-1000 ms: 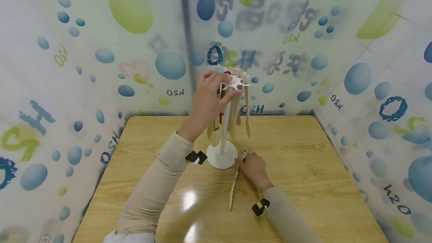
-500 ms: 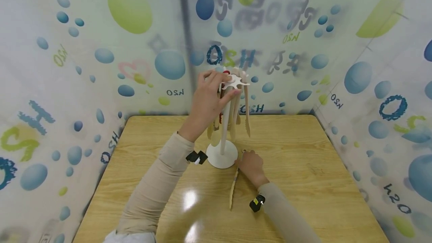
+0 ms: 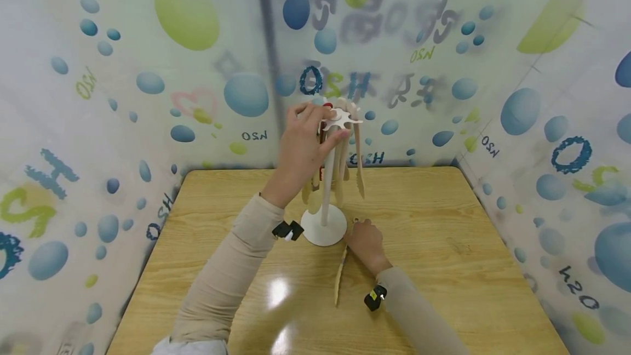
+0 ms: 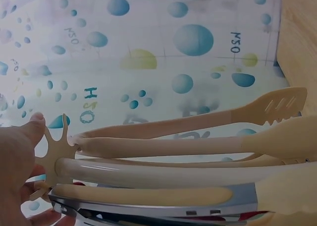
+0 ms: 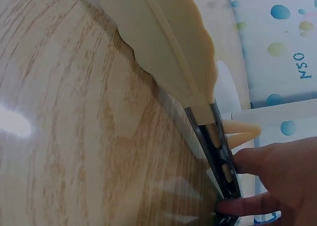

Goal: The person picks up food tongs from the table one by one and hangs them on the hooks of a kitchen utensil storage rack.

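At the top of a white utensil stand (image 3: pixel 327 193), my left hand (image 3: pixel 304 144) grips the hooked hub with thumb and fingers. Tan-handled utensils hang from the hooks, among them a slotted turner (image 4: pixel 272 107) and a steel-sided tool with a cream grip (image 4: pixel 148 195). Low over the table, just right of the stand's base, my right hand (image 3: pixel 366 241) holds a pair of tongs (image 5: pixel 163 42). Their cream scalloped heads lie close together and point toward the front of the table. My fingers are around the metal arms near the hinge end, which they partly hide.
The stand's round white base (image 3: pixel 317 234) rests on the wooden table (image 3: pixel 434 234). Patterned walls (image 3: pixel 197 70) rise behind the table and along both sides. Black wrist cameras (image 3: pixel 376 297) sit on both forearms.
My right hand has squeezed the tongs: their second arm, seen earlier near the wrist, no longer shows apart. The right wrist has shifted slightly left. My left hand keeps its grip on the hub.
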The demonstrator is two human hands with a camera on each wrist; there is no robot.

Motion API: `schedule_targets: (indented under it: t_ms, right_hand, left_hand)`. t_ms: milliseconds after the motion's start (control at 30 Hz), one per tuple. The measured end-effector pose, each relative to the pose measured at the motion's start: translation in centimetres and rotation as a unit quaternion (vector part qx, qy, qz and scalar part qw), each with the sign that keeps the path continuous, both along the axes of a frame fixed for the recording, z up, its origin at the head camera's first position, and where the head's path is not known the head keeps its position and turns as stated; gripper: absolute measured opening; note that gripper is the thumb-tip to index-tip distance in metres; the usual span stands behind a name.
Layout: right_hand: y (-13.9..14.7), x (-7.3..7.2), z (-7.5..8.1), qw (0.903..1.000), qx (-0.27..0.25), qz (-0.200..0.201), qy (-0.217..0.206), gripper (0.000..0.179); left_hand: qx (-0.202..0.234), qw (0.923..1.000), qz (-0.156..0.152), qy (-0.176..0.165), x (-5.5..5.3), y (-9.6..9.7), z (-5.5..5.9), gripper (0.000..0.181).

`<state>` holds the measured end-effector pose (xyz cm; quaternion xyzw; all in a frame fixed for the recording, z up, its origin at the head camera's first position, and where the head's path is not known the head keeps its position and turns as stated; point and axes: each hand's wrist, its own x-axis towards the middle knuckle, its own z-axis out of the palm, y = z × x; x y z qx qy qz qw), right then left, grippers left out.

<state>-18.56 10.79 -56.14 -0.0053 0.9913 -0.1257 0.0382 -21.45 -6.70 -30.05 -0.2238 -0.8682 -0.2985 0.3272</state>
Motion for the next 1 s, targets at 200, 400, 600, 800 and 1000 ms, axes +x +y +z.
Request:
schedule_targets:
  t_ms: [200,400,600,800,1000]
  right_hand:
    - [0.0,0.0,-0.2,1.0000,0.009,-0.001,-0.001,0.047]
    - [0.0,0.0,-0.2,0.9998,0.017,0.000,-0.004,0.045]
    - [0.0,0.2,-0.4,0.9999,0.015,-0.003,0.003,0.043]
    - [0.0,0.3,-0.8,0.9998,0.013,0.002,0.016,0.043]
    - [0.2,0.6,-0.9,0.9996,0.001,0.002,0.029,0.041]
  left_hand:
    - [-0.006,0.9999,0.010,0.007,0.2,0.3,0.1,0.045]
    - [-0.021,0.9992,0.030,0.015,0.3,0.6,0.1,0.046]
    - [-0.029,0.9984,0.045,0.017,0.4,1.0,0.1,0.046]
    - [-0.031,0.9989,0.032,0.011,0.4,0.7,0.3,0.045]
    - [-0.016,0.9984,-0.039,-0.037,-0.6,-0.7,1.0,0.041]
